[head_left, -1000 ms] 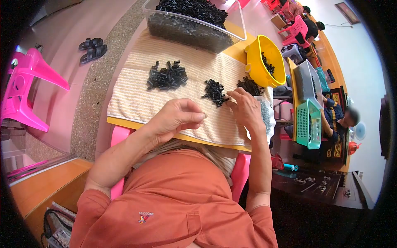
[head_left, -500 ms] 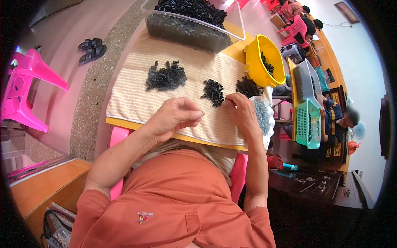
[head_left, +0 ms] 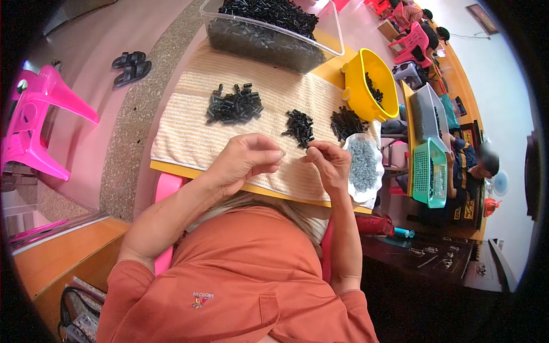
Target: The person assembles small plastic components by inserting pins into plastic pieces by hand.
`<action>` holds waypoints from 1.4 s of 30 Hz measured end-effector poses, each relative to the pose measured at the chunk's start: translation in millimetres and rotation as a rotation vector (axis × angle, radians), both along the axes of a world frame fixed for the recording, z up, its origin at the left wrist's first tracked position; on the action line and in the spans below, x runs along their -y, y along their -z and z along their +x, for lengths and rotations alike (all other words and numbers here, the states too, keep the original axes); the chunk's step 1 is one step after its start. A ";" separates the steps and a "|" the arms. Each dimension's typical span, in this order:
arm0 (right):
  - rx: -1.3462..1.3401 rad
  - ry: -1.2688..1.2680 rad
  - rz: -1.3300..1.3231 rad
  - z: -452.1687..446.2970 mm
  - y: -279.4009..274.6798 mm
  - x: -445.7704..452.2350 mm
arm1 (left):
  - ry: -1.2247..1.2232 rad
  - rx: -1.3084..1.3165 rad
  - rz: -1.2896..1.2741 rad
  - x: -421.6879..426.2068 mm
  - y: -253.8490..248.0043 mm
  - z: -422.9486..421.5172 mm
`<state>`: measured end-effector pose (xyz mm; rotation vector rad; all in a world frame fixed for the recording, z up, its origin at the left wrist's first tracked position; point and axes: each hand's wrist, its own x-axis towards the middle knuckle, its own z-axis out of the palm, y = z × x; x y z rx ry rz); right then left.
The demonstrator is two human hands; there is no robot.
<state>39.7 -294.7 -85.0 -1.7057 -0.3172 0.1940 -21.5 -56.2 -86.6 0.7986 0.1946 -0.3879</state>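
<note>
Over the front of a striped towel point(head_left: 183, 137), my left hand point(head_left: 250, 159) is closed in a pinch; anything between its fingertips is too small to make out. My right hand point(head_left: 333, 163) also pinches, its fingertips by the lower edge of a small pile of black parts point(head_left: 298, 128); what it holds is unclear. A larger pile of short black tubes point(head_left: 234, 105) lies to the left. Thin black pieces point(head_left: 347, 123) are heaped to the right. Beside my right hand sits a white scalloped dish point(head_left: 374, 191) of small clear-grey pieces point(head_left: 362, 164).
A clear bin point(head_left: 331, 34) of black tubes stands at the back. The yellow tub point(head_left: 354, 94) at right holds more black parts. Further right are a grey bin point(head_left: 420, 114), a green basket point(head_left: 422, 171) and a seated person point(head_left: 469, 160). A pink stool point(head_left: 43, 126) stands left.
My right hand has drawn back from the small black pile toward my left hand, uncovering more of the white dish. My left hand stays pinched in nearly the same place.
</note>
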 end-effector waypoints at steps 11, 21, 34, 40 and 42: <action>-0.100 -0.093 0.248 -24.7 -3.1 -18.6 | 0.049 0.048 0.037 0.1 1.1 -1.3; 0.021 -0.218 0.152 -30.8 -14.8 -29.2 | 0.073 0.119 0.073 0.1 2.2 -1.5; 0.046 -0.427 -0.132 -17.1 -39.9 -26.7 | 0.130 0.176 0.149 -6.1 -9.7 -2.5; -0.145 -0.423 -0.038 -10.2 -36.8 -28.5 | 0.099 0.210 0.146 -6.2 -5.0 -1.2; 0.004 -0.353 -0.021 -11.9 -31.4 -32.0 | 0.077 0.210 0.126 -6.7 -4.7 0.1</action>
